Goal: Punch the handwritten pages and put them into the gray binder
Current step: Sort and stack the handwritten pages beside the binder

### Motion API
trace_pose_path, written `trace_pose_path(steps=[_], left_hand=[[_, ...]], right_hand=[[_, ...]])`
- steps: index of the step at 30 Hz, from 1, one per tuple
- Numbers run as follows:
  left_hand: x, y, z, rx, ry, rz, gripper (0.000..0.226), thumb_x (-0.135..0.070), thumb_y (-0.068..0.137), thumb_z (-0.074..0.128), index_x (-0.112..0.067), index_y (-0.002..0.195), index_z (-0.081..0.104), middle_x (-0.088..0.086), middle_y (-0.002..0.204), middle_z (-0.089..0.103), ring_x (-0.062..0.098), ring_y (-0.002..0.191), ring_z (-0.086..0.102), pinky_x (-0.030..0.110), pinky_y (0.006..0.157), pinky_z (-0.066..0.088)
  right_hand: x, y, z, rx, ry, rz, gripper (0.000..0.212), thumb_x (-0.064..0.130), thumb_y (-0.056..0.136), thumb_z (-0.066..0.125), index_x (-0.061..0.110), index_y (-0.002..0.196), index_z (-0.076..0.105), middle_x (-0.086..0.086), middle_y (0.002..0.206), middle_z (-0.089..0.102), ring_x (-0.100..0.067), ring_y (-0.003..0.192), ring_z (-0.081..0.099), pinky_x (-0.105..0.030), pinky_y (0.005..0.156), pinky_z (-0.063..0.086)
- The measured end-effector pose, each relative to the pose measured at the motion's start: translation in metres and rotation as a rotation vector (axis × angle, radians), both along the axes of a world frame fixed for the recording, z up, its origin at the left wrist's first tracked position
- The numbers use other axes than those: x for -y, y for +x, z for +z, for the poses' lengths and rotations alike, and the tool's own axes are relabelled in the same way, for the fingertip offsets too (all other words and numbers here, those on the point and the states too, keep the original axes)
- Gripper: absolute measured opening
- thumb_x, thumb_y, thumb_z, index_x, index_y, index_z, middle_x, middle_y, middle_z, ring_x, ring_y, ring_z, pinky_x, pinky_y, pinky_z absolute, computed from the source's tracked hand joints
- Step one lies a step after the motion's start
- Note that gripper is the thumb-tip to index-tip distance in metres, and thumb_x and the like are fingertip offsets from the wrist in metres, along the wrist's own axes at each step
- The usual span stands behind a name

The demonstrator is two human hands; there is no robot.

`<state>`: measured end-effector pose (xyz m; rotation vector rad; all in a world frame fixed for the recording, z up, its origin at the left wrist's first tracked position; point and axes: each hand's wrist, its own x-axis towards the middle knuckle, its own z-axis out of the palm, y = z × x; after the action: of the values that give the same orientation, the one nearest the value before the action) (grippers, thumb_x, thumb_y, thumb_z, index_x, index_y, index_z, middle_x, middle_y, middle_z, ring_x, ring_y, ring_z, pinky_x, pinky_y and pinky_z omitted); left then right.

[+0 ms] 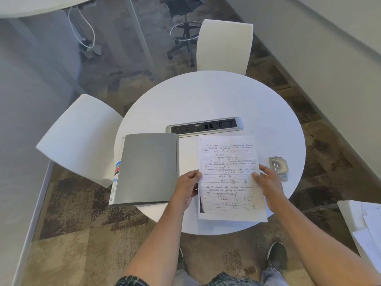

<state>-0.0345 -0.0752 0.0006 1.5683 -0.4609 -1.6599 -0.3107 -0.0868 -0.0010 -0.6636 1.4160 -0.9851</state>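
Note:
The handwritten pages, lined and white, are held just above the round white table, their lower edge hanging past the near rim. My left hand grips their left edge and my right hand grips their right edge. The gray binder lies closed on the table to the left of the pages, with colored tabs sticking out on its left side. A small metal hole punch sits on the table to the right, just beyond my right hand.
A silver power and port strip is set in the table behind the binder and pages. Two white chairs stand at the left and far side. A white surface with stacked papers is at the right edge.

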Motion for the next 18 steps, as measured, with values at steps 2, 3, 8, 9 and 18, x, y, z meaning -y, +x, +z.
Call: trace_pose_path(steps=[2,3,8,9,18], left_hand=[[-0.002,0.001,0.002,-0.020,0.000,0.001,0.020,-0.017,0.095,0.071,-0.012,0.113,0.075,0.002,0.094,0.079,0.021,0.081,0.069,0.035,0.079,0.054],[-0.003,0.001,0.002,-0.021,-0.001,-0.003,0.015,-0.016,0.096,0.069,-0.013,0.109,0.076,0.002,0.091,0.079,0.018,0.076,0.071,0.034,0.078,0.056],[-0.013,-0.007,-0.007,0.112,0.042,-0.018,0.010,-0.012,0.097,0.067,-0.014,0.099,0.077,0.008,0.092,0.079,0.021,0.076,0.071,0.033,0.073,0.060],[-0.015,-0.010,-0.009,0.127,0.047,-0.016,0.010,-0.012,0.097,0.067,-0.015,0.096,0.077,0.008,0.091,0.080,0.023,0.077,0.071,0.035,0.075,0.060],[-0.023,-0.013,-0.009,0.061,0.058,-0.026,0.017,-0.021,0.099,0.066,-0.012,0.104,0.079,0.007,0.097,0.081,0.023,0.082,0.077,0.032,0.069,0.061]], right_hand=[[0.000,0.004,-0.004,-0.108,0.056,0.033,0.037,0.008,0.100,0.065,0.013,0.136,0.059,-0.007,0.108,0.079,-0.024,0.091,0.076,-0.049,0.087,0.060],[0.000,0.007,-0.006,-0.181,0.085,0.067,0.040,0.011,0.101,0.065,0.015,0.139,0.056,-0.008,0.117,0.075,-0.024,0.094,0.074,-0.049,0.088,0.060],[-0.009,0.037,-0.011,-0.937,0.034,0.294,0.075,0.024,0.089,0.076,0.015,0.153,0.040,-0.012,0.146,0.053,-0.033,0.130,0.054,-0.049,0.108,0.048],[-0.012,0.046,-0.008,-0.989,-0.033,0.321,0.074,0.027,0.089,0.077,0.014,0.153,0.042,-0.011,0.146,0.054,-0.030,0.131,0.053,-0.045,0.108,0.047],[-0.015,0.110,-0.001,-0.685,-0.051,0.665,0.048,0.063,0.085,0.070,0.025,0.113,0.079,0.013,0.115,0.076,-0.008,0.109,0.067,-0.031,0.094,0.052]])
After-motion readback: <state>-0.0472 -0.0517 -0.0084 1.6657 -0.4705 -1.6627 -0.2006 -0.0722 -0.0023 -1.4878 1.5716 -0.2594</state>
